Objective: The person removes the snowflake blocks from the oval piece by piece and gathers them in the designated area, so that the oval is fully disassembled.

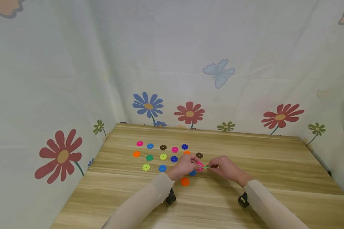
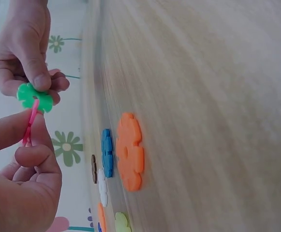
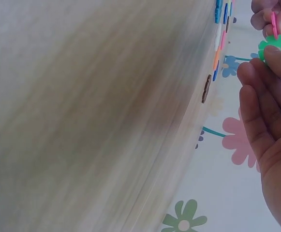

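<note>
Above the table, my left hand (image 1: 184, 166) pinches a pink notched plastic disc (image 1: 200, 166) between thumb and fingers. Facing it, my right hand (image 1: 225, 168) pinches a green notched disc (image 1: 206, 167) by its far edge. In the left wrist view the green disc (image 2: 29, 94) shows its flat side, and the pink disc (image 2: 33, 118) stands nearly edge-on, crosswise to it. Their rims meet; how deep the slots are engaged is hard to see. The right wrist view also shows the green disc (image 3: 278, 46) under my right thumb, touching the pink disc (image 3: 274, 24).
Several loose notched discs lie flat in loose rows on the wooden table (image 1: 263, 159), mostly left of my hands. An orange disc (image 1: 185, 181) lies nearest me, a blue disc (image 1: 192, 172) beneath my left hand, and a brown disc (image 1: 199, 155) behind. A printed curtain (image 1: 172, 63) surrounds the table.
</note>
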`<state>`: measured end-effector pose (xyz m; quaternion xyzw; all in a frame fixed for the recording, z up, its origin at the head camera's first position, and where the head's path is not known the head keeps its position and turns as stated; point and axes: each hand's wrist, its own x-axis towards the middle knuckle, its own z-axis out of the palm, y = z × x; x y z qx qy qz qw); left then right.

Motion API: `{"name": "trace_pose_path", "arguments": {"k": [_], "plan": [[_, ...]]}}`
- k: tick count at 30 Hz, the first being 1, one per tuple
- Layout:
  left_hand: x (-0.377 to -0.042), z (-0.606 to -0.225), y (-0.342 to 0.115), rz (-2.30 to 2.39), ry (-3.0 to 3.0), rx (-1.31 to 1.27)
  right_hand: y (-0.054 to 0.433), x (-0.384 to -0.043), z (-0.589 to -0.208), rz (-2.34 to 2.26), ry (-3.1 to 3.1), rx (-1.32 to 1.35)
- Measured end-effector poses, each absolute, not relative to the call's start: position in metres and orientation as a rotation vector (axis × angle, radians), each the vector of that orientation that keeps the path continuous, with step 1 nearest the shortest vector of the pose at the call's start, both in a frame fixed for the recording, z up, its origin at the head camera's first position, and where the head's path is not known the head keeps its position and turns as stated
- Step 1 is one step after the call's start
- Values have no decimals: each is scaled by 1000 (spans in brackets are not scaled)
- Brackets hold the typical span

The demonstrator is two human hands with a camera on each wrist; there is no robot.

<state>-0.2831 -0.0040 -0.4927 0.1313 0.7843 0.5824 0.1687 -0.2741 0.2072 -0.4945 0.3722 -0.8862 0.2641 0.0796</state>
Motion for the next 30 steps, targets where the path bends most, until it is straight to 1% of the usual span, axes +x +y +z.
{"name": "trace_pose_path", "arguments": {"k": [5,10,21,27,30], "plan": [[-282,-493,-6,1644,2237,367,209,-274,-495,806,-2650,1116],[-283,-491,-14,1663,2263,418,214,-274,-496,807,-2669,1090],[-297,-490,-28,1577,2399,467,225,-273,-494,821,-2739,1047],[-300,-491,-26,1586,2333,505,229,-273,-492,804,-2784,1006],[-297,-490,-22,1511,2346,543,232,-271,-490,809,-2805,987]]}}
